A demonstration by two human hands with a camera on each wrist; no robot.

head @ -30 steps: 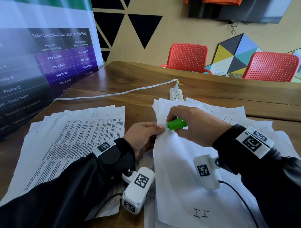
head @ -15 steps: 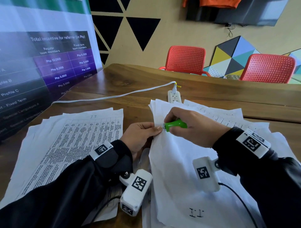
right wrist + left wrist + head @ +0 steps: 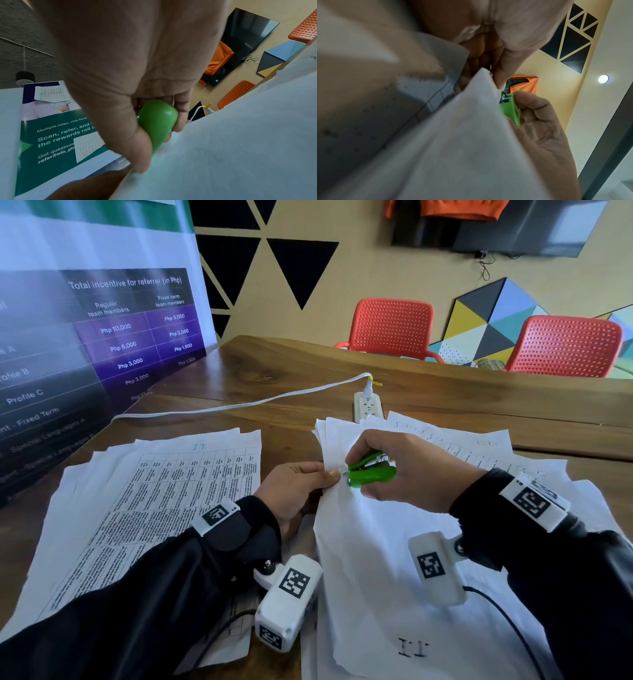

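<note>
A small green stapler (image 3: pixel 371 470) sits in my right hand (image 3: pixel 404 470), fingers and thumb curled round it, its mouth at the left edge of a lifted white sheet bundle (image 3: pixel 383 559) marked "II". My left hand (image 3: pixel 301 491) pinches that same edge right beside the stapler's mouth. In the left wrist view the green stapler (image 3: pixel 510 108) touches the paper (image 3: pixel 462 148) below my pinching fingers. The right wrist view shows the stapler's rounded rear (image 3: pixel 157 121) in my palm above the paper (image 3: pixel 240 148).
A spread stack of printed table sheets (image 3: pixel 147 515) lies at the left on the wooden table (image 3: pixel 479 405). More sheets (image 3: pixel 496 453) lie under the right arm. A white power strip (image 3: pixel 368 405) with its cord sits behind. Two red chairs (image 3: pixel 390 328) and a banner (image 3: pixel 85 337) border the table.
The stapler has gone from pressed flat to slightly opened, showing its metal inside. Both hands stay at the same paper edge; the view shifted a little.
</note>
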